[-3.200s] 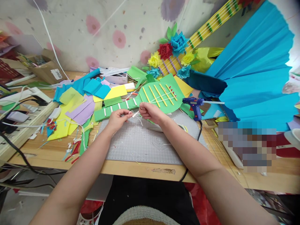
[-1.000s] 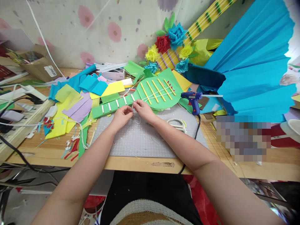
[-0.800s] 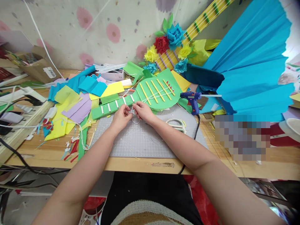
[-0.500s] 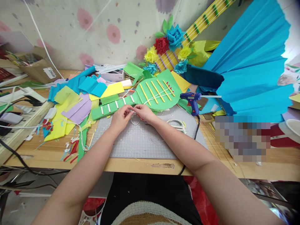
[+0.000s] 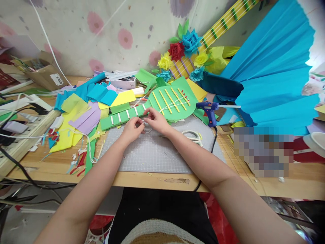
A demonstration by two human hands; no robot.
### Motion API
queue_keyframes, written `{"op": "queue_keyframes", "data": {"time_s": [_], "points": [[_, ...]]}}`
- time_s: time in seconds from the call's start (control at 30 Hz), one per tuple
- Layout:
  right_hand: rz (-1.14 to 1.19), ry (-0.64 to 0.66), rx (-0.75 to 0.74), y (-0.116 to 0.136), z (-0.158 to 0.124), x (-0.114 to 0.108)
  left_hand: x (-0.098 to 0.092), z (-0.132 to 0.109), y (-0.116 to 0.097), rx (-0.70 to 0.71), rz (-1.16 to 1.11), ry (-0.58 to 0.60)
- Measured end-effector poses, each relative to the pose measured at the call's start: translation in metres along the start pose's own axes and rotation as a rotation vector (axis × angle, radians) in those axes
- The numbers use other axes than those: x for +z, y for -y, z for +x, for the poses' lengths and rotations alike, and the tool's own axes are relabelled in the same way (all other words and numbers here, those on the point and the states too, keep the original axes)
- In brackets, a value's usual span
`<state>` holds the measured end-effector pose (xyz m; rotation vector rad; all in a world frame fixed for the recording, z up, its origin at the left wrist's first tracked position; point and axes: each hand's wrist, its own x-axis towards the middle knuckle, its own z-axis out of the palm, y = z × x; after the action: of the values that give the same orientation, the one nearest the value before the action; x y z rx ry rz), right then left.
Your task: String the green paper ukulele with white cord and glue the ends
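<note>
A green paper guitar [image 5: 175, 101] with yellow strips and white frets lies at the back of the grey cutting mat [image 5: 154, 152]. My left hand [image 5: 131, 128] and my right hand [image 5: 156, 119] meet just in front of its neck. Both pinch a thin white string [image 5: 147, 128] that forms a small loop between them. The string runs on toward the guitar's body.
A blue glue gun [image 5: 209, 110] stands right of the guitar, its cord running off the table edge. White scissors [image 5: 193, 135] lie on the mat. Coloured paper scraps [image 5: 83, 115] cover the left. A big blue pleated fan [image 5: 274, 78] and a yellow flowered guitar [image 5: 193, 54] fill the back right.
The string loop between my fingers has shrunk and my hands have drawn closer together. The scissors have come into view beside my right arm.
</note>
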<state>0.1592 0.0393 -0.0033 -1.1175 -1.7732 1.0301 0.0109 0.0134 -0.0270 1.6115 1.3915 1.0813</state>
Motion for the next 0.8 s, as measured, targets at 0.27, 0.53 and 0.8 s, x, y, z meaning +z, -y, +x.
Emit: {"op": "queue_keyframes", "data": {"time_s": [0.27,0.53,0.8], "points": [[-0.100,0.095,-0.020,-0.001,-0.001,-0.002,0.000,0.002,0.001,0.040,-0.092,0.014],[-0.125,0.059,-0.020,-0.007,0.003,-0.003,0.000,0.003,-0.003,-0.090,-0.366,0.020],[-0.099,0.147,-0.073,-0.001,-0.002,-0.008,-0.003,0.000,-0.012,-0.152,-0.412,0.008]]}}
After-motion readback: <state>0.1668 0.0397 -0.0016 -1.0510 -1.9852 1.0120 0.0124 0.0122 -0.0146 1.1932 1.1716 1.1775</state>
